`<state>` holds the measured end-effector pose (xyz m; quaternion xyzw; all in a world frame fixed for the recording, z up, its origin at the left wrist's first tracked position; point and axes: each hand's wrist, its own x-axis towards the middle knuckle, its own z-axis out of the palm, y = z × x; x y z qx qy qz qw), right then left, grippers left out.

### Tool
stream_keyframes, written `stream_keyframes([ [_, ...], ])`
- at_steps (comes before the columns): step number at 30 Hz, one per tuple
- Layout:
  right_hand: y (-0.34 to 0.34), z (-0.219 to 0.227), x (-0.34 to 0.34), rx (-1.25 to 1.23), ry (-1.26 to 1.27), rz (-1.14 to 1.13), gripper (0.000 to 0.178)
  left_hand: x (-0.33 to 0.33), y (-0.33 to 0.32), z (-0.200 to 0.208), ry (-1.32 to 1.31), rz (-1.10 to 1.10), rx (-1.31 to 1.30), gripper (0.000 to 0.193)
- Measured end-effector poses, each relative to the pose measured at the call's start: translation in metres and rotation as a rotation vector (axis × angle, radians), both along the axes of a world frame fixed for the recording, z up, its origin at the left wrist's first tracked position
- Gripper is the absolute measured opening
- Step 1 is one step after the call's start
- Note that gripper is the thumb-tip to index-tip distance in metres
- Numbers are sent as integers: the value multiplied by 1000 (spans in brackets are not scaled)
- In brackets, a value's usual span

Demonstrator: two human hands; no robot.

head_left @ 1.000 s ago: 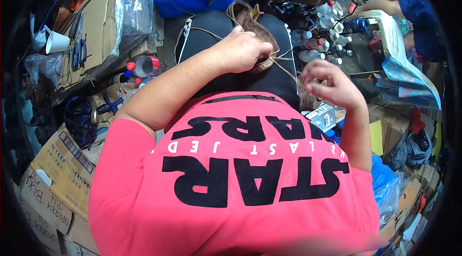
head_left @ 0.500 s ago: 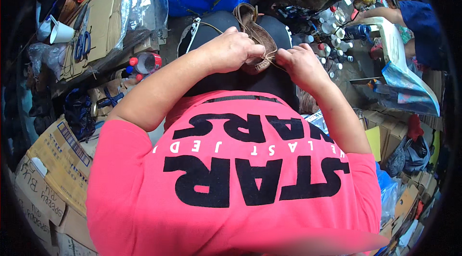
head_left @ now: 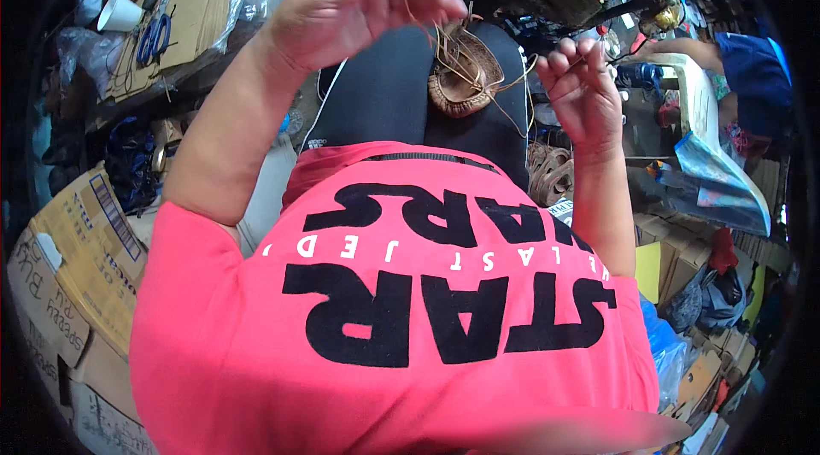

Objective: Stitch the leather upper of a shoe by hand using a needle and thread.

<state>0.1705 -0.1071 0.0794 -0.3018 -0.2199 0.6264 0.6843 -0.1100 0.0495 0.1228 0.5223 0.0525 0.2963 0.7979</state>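
Note:
A brown leather moccasin-style shoe rests on my lap, between dark-trousered thighs. Its toe faces me, with gathered seams along the rim. Loose tan thread loops over the shoe and stretches out toward both hands. My left hand is raised above and left of the shoe, fingers bent, a strand of thread running from it. To the right of the shoe, my right hand is closed with curled fingertips pinching thread; a thin dark strand shows beside them. The exact grip of the left fingers is partly blurred.
Brown leather pieces lie by my right thigh. A white plastic chair stands at right, near another person's arm. Cardboard, blue-handled scissors and a white cup are at left. Flattened cartons lean lower left.
Both hands have moved apart from the shoe, the left up and leftward, the right outward to the right. Thread now trails between them and the shoe, which sits on the lap.

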Motion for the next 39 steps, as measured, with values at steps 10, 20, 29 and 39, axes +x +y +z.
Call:
stream_keyframes([
  [10, -142, -40, 115, -677, -1557, 275, 19, -185, 110, 25, 1356, 556, 1089, 13],
  [20, -175, -58, 130, -800, -1540, 136, 21, -141, 94, -31, 1039, 558, 1153, 26],
  [29, -8, -35, -2, -206, -1359, 162, 13, 87, -21, -66, 586, -156, 1151, 22],
  [39, -14, -56, -14, -172, -1189, 138, 13, 94, -11, -90, 727, -350, 760, 19],
])
